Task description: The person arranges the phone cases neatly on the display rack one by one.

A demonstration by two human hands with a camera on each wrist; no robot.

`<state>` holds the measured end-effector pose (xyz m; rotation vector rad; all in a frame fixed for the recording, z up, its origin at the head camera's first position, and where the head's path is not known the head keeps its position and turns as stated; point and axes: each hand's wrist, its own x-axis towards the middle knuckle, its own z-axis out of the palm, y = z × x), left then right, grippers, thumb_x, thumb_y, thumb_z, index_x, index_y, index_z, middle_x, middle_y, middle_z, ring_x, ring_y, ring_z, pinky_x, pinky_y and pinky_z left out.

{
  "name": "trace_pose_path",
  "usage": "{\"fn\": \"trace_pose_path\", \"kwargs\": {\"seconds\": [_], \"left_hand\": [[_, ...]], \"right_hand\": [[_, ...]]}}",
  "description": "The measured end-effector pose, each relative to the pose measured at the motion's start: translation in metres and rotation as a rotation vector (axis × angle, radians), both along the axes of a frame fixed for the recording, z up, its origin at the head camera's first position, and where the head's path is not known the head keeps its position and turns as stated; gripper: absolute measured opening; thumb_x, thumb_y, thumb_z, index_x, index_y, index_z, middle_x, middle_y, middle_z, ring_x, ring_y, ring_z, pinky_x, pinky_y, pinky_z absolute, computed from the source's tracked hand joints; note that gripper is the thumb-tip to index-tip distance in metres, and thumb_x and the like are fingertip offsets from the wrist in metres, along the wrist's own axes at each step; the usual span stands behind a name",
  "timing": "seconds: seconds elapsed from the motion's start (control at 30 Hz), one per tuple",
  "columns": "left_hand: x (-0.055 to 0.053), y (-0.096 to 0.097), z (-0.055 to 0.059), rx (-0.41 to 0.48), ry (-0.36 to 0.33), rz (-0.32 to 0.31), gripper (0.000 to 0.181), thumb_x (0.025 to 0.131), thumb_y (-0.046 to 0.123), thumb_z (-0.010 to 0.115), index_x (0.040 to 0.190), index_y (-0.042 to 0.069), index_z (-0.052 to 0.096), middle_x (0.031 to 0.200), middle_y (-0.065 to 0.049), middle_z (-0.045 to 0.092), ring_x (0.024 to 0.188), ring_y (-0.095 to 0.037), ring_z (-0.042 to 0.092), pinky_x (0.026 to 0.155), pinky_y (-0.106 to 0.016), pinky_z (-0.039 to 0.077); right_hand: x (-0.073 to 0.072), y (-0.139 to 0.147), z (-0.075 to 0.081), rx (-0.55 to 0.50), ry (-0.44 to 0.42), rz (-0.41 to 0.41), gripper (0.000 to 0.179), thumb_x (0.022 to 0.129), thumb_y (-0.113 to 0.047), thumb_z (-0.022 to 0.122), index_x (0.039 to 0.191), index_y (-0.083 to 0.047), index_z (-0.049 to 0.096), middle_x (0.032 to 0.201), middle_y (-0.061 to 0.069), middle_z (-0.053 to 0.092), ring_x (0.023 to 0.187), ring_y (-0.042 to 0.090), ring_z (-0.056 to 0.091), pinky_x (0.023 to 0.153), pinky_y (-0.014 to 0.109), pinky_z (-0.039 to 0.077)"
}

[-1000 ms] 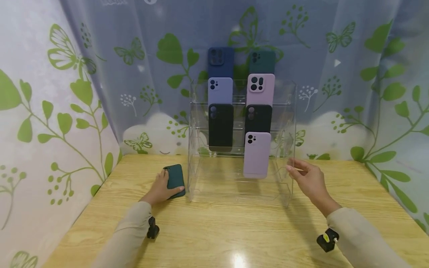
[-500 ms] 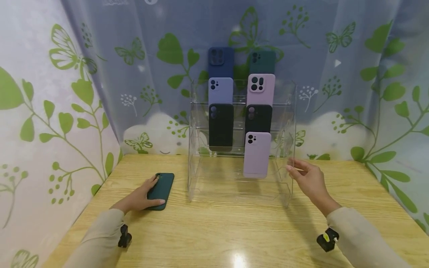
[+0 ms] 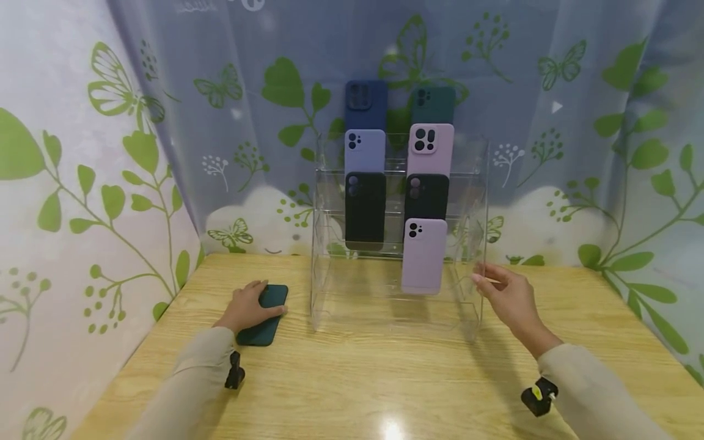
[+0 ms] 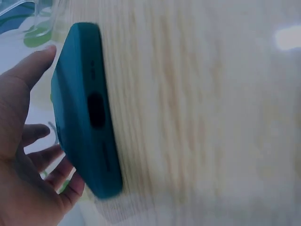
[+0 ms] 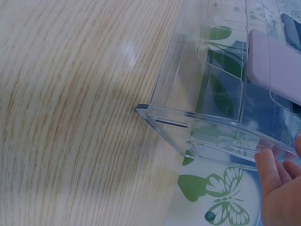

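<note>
A dark teal phone case [image 3: 264, 330] lies flat on the table, left of a clear acrylic display stand [image 3: 357, 318]. My left hand [image 3: 249, 308] is spread over it, thumb toward its right edge and fingers toward its upper left edge. In the left wrist view, a small gap shows between thumb and phone case; the case's end [image 4: 98, 117] with its port opening faces the camera. My right hand [image 3: 511, 299] pinches the stand's right side panel between thumb and fingers. In the right wrist view, those fingers [image 5: 268, 172] are at the panel's edge.
Phone cases stand on the tiers: navy [image 3: 365, 104], lilac [image 3: 365, 153] and black [image 3: 365, 211] on the left; green [image 3: 434, 107], pink [image 3: 431, 150], black [image 3: 426, 198] and light purple [image 3: 423, 256] on the right. A patterned curtain [image 3: 264, 153] hangs behind the wooden table [image 3: 341, 379].
The teal phone case has moved left, away from the stand, and turned. Over the last half second my left hand has shifted up and right across it. My right hand stays put.
</note>
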<state>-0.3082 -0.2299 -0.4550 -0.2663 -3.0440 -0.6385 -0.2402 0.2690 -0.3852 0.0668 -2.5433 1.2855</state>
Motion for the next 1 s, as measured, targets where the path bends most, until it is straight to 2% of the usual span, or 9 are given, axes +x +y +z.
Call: {"fn": "trace_pose_path", "kwargs": {"seconds": [0.13, 0.3, 0.5, 0.63, 0.73, 0.8, 1.0], "left_hand": [[0.0, 0.013, 0.005, -0.034, -0.041, 0.089, 0.086, 0.084, 0.049, 0.067, 0.143, -0.007, 0.037, 0.142, -0.033, 0.036, 0.121, -0.058, 0.035, 0.089, -0.063, 0.04], [0.002, 0.024, 0.011, -0.021, -0.074, 0.166, 0.08, 0.083, 0.041, 0.067, 0.142, -0.006, 0.04, 0.138, -0.032, 0.04, 0.116, -0.053, 0.037, 0.08, -0.058, 0.044], [-0.001, 0.021, 0.007, 0.019, -0.058, 0.188, 0.079, 0.081, 0.039, 0.068, 0.14, -0.007, 0.041, 0.135, -0.033, 0.042, 0.113, -0.053, 0.038, 0.077, -0.056, 0.044], [-0.004, 0.013, 0.007, 0.049, 0.002, 0.157, 0.077, 0.082, 0.037, 0.067, 0.138, -0.011, 0.042, 0.131, -0.035, 0.046, 0.113, -0.052, 0.043, 0.089, -0.06, 0.036], [-0.003, 0.009, 0.016, 0.076, 0.062, 0.123, 0.074, 0.085, 0.034, 0.067, 0.136, -0.014, 0.043, 0.13, -0.035, 0.049, 0.116, -0.049, 0.046, 0.096, -0.063, 0.026], [-0.002, 0.008, 0.025, 0.093, 0.097, 0.114, 0.073, 0.086, 0.033, 0.066, 0.136, -0.015, 0.042, 0.13, -0.035, 0.049, 0.118, -0.049, 0.046, 0.098, -0.064, 0.024], [0.007, 0.014, 0.062, 0.19, 0.157, 0.113, 0.076, 0.087, 0.033, 0.066, 0.141, -0.011, 0.037, 0.136, -0.034, 0.043, 0.123, -0.049, 0.041, 0.103, -0.064, 0.018]], "right_hand": [[0.0, 0.0, 0.003, 0.008, 0.011, 0.001, 0.056, 0.096, -0.039, 0.057, 0.137, -0.001, 0.051, 0.128, 0.023, 0.058, 0.104, 0.036, 0.064, 0.074, 0.029, 0.056], [0.0, -0.001, 0.003, 0.007, 0.015, 0.003, 0.056, 0.096, -0.039, 0.057, 0.137, -0.001, 0.052, 0.128, 0.023, 0.058, 0.103, 0.035, 0.065, 0.073, 0.03, 0.056], [-0.001, -0.002, 0.0, -0.007, -0.006, -0.02, 0.053, 0.095, -0.036, 0.058, 0.137, -0.002, 0.053, 0.128, 0.021, 0.059, 0.103, 0.031, 0.066, 0.073, 0.028, 0.056], [-0.001, -0.001, 0.0, -0.014, -0.007, -0.014, 0.054, 0.095, -0.037, 0.058, 0.137, -0.002, 0.052, 0.129, 0.022, 0.058, 0.105, 0.033, 0.064, 0.073, 0.028, 0.056], [-0.001, -0.001, -0.001, -0.004, -0.01, -0.015, 0.054, 0.096, -0.037, 0.058, 0.137, -0.003, 0.052, 0.129, 0.021, 0.058, 0.105, 0.033, 0.064, 0.073, 0.027, 0.056], [-0.002, -0.001, -0.001, 0.001, -0.016, -0.018, 0.053, 0.096, -0.037, 0.058, 0.137, -0.004, 0.052, 0.129, 0.02, 0.058, 0.105, 0.032, 0.065, 0.073, 0.028, 0.056], [0.0, 0.0, 0.0, 0.002, -0.011, -0.003, 0.055, 0.096, -0.037, 0.056, 0.138, -0.002, 0.051, 0.13, 0.022, 0.057, 0.107, 0.036, 0.063, 0.074, 0.029, 0.056]]}}
